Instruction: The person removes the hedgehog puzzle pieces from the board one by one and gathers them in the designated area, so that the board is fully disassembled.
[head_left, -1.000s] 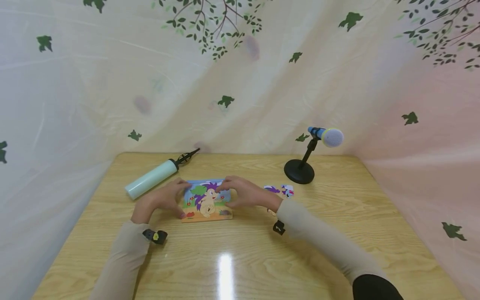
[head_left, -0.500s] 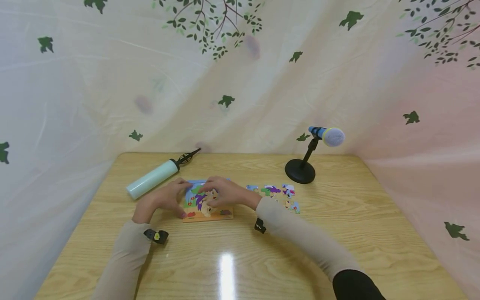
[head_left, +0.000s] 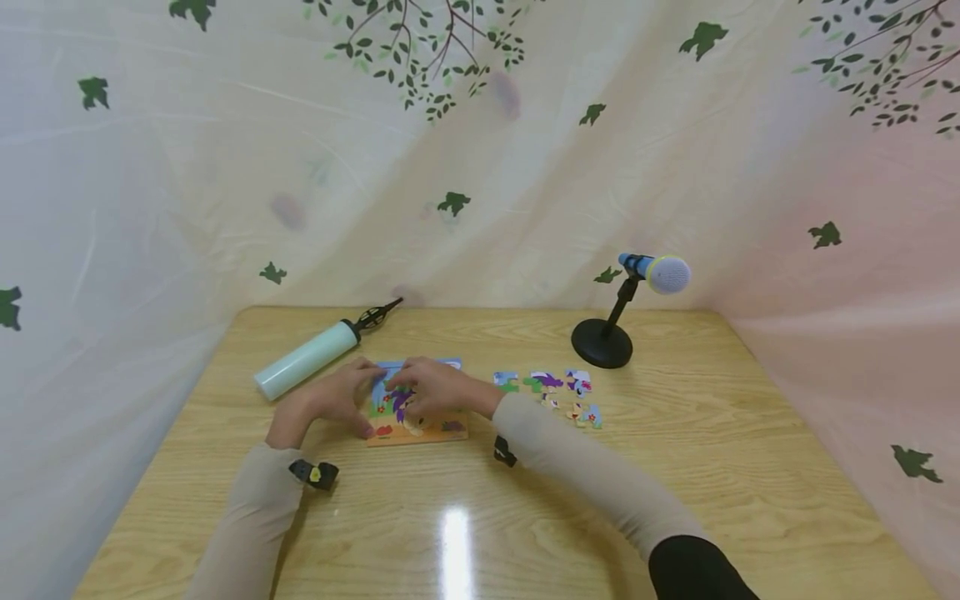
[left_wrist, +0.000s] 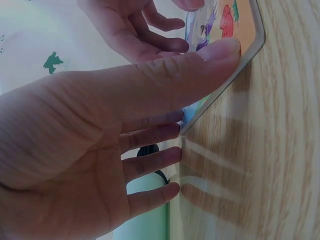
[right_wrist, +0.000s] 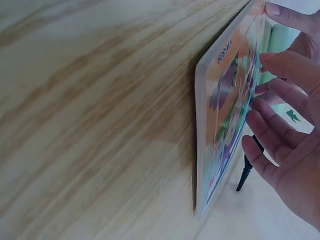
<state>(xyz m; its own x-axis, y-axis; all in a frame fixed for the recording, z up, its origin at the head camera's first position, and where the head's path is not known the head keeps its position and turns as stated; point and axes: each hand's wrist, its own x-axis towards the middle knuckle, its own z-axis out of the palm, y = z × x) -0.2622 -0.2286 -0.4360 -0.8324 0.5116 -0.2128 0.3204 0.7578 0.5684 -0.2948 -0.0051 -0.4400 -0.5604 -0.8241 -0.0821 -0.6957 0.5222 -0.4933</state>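
Note:
A picture puzzle board (head_left: pixel 431 431) with a purple and cream cartoon animal lies flat on the table. My left hand (head_left: pixel 335 398) spans its left side; in the left wrist view the thumb (left_wrist: pixel 222 50) rests on the board's face near a corner, while the other fingers lie nearly straight by the edge. Over the picture is my right hand (head_left: pixel 442 390), covering much of it. In the right wrist view its thumb and fingers are spread apart at the picture's surface, and no loose piece shows between them. Whether those fingertips press the board is hard to tell.
Several loose jigsaw pieces (head_left: pixel 546 381) lie right of the board. A pale green hand pump (head_left: pixel 307 360) with a black nozzle lies behind my left hand. At the back right a toy microphone (head_left: pixel 663 273) stands on a black base. A printed curtain (head_left: pixel 517 208) hangs behind the wooden table (head_left: pixel 390 525).
My right hand has moved left from the board's right edge to over its middle, uncovering the loose pieces. The left hand and the board have stayed in place.

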